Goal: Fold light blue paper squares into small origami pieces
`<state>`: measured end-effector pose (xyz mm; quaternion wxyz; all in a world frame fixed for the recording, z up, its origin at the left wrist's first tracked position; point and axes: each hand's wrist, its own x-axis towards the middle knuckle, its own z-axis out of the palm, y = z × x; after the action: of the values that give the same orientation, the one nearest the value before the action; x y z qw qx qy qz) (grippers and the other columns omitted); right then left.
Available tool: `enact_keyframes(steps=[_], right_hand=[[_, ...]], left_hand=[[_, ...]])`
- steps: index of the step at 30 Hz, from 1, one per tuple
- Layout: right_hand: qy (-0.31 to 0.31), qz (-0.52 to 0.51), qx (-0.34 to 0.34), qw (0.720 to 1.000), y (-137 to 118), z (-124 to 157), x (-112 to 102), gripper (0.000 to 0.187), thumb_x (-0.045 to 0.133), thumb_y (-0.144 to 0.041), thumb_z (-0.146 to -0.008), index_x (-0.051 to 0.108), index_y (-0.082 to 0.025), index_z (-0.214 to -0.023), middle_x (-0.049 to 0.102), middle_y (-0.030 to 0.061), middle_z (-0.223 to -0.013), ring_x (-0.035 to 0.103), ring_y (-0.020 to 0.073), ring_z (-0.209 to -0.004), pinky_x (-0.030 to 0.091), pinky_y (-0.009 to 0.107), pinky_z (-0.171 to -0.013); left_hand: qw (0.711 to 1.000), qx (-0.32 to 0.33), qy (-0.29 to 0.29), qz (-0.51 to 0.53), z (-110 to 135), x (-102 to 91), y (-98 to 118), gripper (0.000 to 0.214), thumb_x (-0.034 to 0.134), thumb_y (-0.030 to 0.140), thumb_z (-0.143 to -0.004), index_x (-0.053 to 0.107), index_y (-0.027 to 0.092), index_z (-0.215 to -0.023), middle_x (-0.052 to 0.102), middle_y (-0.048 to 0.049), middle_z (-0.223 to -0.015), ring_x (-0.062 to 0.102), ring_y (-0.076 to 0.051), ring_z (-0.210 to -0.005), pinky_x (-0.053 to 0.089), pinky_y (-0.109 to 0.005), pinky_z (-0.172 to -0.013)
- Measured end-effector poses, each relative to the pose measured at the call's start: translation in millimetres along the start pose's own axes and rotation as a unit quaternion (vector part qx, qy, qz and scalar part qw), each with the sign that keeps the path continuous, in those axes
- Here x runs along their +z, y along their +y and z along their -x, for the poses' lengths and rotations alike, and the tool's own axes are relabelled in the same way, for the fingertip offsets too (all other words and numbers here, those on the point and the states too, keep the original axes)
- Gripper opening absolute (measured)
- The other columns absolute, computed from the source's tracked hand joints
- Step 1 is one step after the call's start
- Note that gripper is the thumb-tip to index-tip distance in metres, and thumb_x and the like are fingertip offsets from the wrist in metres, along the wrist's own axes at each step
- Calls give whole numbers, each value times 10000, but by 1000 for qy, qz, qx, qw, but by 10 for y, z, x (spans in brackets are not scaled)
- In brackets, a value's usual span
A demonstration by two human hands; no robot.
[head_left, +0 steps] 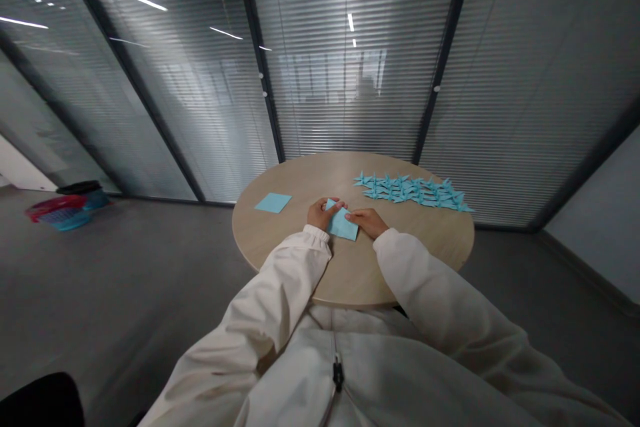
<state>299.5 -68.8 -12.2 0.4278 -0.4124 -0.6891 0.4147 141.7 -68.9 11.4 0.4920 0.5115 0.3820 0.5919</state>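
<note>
Between my two hands is a sheet of light blue origami paper [343,227], held low over the round wooden table [280,240]. My left hand [323,213] is closed on its upper left part, with fingers partly over the sheet. On the right edge, my right hand [367,221] pinches the same sheet. Whether it has a crease is too small to tell. Flat on the table to the left lies a stack or sheet of blue square paper [273,202]. Several folded blue paper cranes [413,190] stand in rows at the back right.
Behind the table rises a glass partition with blinds [345,100] and dark frames. Red and blue plastic baskets [60,212] and a black-rimmed one [93,195] stand on the grey floor at the far left. A dark rounded object [43,403] shows at the lower left.
</note>
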Motion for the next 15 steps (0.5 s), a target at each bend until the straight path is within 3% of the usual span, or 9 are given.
enact_keyframes(steps=[15], right_hand=[[7,25,2,1000,-1,16,13,417,626,-529,-617,641,-112,-624,509,-15,-539,440,111,-543,331,224,-520]], left_hand=[[1000,-4,-7,-20,-35,-49,-71,422,768,420,-508,648,104,-761,696,-94,-732,654,-221,-710,508,-332,-686]])
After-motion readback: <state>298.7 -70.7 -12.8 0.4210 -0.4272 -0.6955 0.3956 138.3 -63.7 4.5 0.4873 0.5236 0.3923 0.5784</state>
